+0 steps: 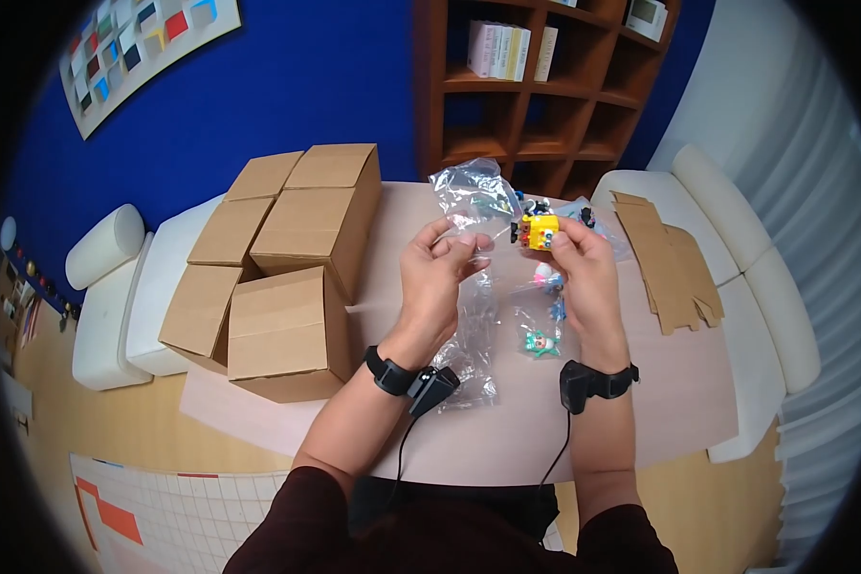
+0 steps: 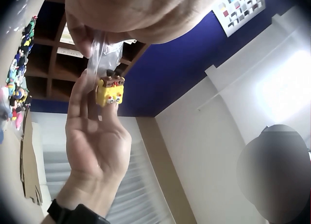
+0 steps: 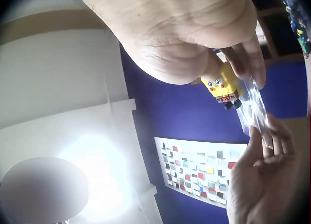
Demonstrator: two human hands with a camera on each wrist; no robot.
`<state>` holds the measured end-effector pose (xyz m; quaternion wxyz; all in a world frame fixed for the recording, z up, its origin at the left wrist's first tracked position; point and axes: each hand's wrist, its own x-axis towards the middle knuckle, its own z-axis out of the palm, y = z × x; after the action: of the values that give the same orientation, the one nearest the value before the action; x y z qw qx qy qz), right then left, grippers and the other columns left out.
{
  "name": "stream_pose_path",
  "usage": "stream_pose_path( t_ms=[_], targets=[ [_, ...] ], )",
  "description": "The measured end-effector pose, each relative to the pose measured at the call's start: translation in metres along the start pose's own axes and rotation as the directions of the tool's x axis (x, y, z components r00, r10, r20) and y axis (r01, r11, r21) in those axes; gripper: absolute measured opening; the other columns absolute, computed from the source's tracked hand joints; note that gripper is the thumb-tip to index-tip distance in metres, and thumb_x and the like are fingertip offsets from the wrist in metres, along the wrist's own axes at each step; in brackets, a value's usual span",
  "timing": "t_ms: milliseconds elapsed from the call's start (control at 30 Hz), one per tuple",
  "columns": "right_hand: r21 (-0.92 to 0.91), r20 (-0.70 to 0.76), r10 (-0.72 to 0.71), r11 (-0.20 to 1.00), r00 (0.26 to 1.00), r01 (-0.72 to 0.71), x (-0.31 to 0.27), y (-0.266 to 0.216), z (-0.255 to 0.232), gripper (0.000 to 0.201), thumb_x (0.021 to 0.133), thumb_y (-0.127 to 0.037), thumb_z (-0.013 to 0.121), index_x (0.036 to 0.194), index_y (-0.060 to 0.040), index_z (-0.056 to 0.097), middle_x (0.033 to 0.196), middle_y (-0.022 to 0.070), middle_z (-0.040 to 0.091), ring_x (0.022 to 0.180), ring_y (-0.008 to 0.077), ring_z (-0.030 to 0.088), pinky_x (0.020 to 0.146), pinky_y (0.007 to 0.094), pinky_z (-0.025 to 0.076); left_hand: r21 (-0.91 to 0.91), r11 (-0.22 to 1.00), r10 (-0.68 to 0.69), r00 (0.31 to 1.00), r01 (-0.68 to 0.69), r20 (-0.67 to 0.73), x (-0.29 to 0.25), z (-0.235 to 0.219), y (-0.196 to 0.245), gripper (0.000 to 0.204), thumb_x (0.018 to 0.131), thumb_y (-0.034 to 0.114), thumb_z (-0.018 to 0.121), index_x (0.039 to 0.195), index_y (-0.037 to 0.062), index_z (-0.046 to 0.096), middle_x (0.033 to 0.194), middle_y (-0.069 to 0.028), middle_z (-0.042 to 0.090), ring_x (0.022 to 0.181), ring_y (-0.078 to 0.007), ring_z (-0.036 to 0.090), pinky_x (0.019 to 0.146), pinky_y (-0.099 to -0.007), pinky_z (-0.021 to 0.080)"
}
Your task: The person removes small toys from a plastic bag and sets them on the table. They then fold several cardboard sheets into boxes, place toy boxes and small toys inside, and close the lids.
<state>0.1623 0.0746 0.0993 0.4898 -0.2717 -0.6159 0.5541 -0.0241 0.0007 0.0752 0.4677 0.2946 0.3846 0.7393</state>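
Raised above the table, my right hand (image 1: 588,277) grips a yellow square-bodied cartoon figurine (image 1: 539,232) between thumb and fingers. The figurine has black feet, a small red tie and round eyes, which show in the right wrist view (image 3: 217,84). To its left, my left hand (image 1: 432,273) pinches a crumpled clear plastic bag (image 1: 473,185) that stands up above the fingers. In the right wrist view the bag stretches between both hands, beside the figurine. Beneath them on the table lie a green figurine (image 1: 542,343) in clear wrap and more clear plastic (image 1: 471,359).
Several closed cardboard boxes (image 1: 292,325) stand together on the table's left. More small toys (image 1: 588,218) lie behind my right hand. Flattened cardboard (image 1: 674,263) rests at the right edge, near a white sofa (image 1: 775,325). A wooden bookshelf (image 1: 521,91) stands behind the table.
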Motion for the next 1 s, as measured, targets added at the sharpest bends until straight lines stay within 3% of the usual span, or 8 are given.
stream_pose_path(
  t_ms=[200,367,400,500,600,767,867,1000],
  targets=[
    [-0.324,0.189,-0.252,0.896,0.949,0.302,-0.015,-0.029,-0.001,0.030,0.108,-0.010,0.058,0.125,0.0090,0.073,0.135,0.0131,0.067,0.121,0.0233,0.067,0.109,0.0354,0.050,-0.057,0.997,0.049,0.992,-0.056,-0.115,0.003,-0.004,0.011,0.017,0.107,0.014,0.074,0.113,-0.0003,0.068,0.102,-0.0103,0.077,0.096,-0.0175,0.076,0.089,-0.0355,0.067],
    [-0.550,0.299,-0.345,0.699,0.890,0.456,-0.032,-0.048,0.018,0.026,0.096,0.001,0.067,0.120,0.0028,0.076,0.139,0.0175,0.064,0.125,0.0335,0.066,0.109,0.0411,0.052,-0.119,0.992,0.024,0.989,-0.042,-0.143,0.001,-0.003,0.017,0.017,0.107,0.018,0.075,0.104,0.0035,0.067,0.097,-0.0082,0.076,0.090,-0.0159,0.075,0.084,-0.0329,0.066],
    [-0.567,0.306,-0.345,0.683,0.887,0.461,-0.033,-0.048,0.022,0.025,0.094,0.002,0.069,0.119,0.0016,0.077,0.140,0.0180,0.064,0.126,0.0356,0.065,0.110,0.0423,0.052,-0.105,0.993,0.032,0.989,-0.048,-0.143,0.000,-0.002,0.017,0.017,0.107,0.019,0.076,0.104,0.0038,0.067,0.097,-0.0080,0.076,0.089,-0.0157,0.075,0.084,-0.0326,0.066],
    [-0.680,0.420,-0.452,0.417,0.787,0.603,-0.032,-0.048,0.029,0.028,0.089,0.004,0.075,0.117,-0.0008,0.077,0.143,0.0187,0.063,0.131,0.0394,0.064,0.109,0.0473,0.053,-0.064,0.996,0.048,0.990,-0.057,-0.135,-0.003,0.000,0.016,0.019,0.106,0.020,0.077,0.104,0.0045,0.067,0.096,-0.0076,0.076,0.087,-0.0152,0.075,0.082,-0.0314,0.065],
    [-0.662,0.400,-0.500,0.422,0.768,0.619,-0.029,-0.042,0.033,0.032,0.086,0.007,0.076,0.117,-0.0032,0.077,0.143,0.0201,0.064,0.133,0.0419,0.063,0.109,0.0498,0.053,-0.036,0.999,0.026,0.994,-0.030,-0.103,-0.006,0.001,0.014,0.021,0.106,0.023,0.078,0.108,0.0050,0.066,0.096,-0.0076,0.076,0.086,-0.0155,0.076,0.081,-0.0306,0.065],
    [-0.682,0.331,-0.592,0.388,0.735,0.619,-0.027,-0.033,0.036,0.039,0.085,0.010,0.076,0.122,-0.0022,0.075,0.132,0.0192,0.071,0.118,0.0396,0.072,0.098,0.0464,0.059,-0.071,0.992,-0.105,0.994,0.107,0.024,-0.014,0.005,0.024,0.028,0.107,0.028,0.076,0.116,0.0040,0.065,0.098,-0.0079,0.076,0.088,-0.0172,0.077,0.084,-0.0314,0.065],
    [-0.684,0.330,-0.660,0.326,0.676,0.652,-0.023,-0.026,0.033,0.040,0.084,0.011,0.076,0.123,0.0005,0.075,0.125,0.0185,0.074,0.108,0.0378,0.075,0.090,0.0434,0.062,-0.119,0.987,-0.092,0.990,0.105,0.107,-0.020,0.008,0.031,0.029,0.109,0.029,0.073,0.120,0.0025,0.067,0.103,-0.0093,0.076,0.090,-0.0184,0.077,0.087,-0.0316,0.065],
    [-0.717,0.341,-0.704,0.233,0.623,0.656,-0.022,-0.027,0.034,0.038,0.084,0.011,0.076,0.121,0.0029,0.075,0.119,0.0179,0.075,0.102,0.0362,0.077,0.086,0.0423,0.062,-0.164,0.981,-0.075,0.982,0.104,0.176,-0.023,0.008,0.032,0.037,0.108,0.018,0.072,0.136,-0.0025,0.060,0.107,-0.0118,0.075,0.093,-0.0201,0.078,0.091,-0.0327,0.065]
  ],
)
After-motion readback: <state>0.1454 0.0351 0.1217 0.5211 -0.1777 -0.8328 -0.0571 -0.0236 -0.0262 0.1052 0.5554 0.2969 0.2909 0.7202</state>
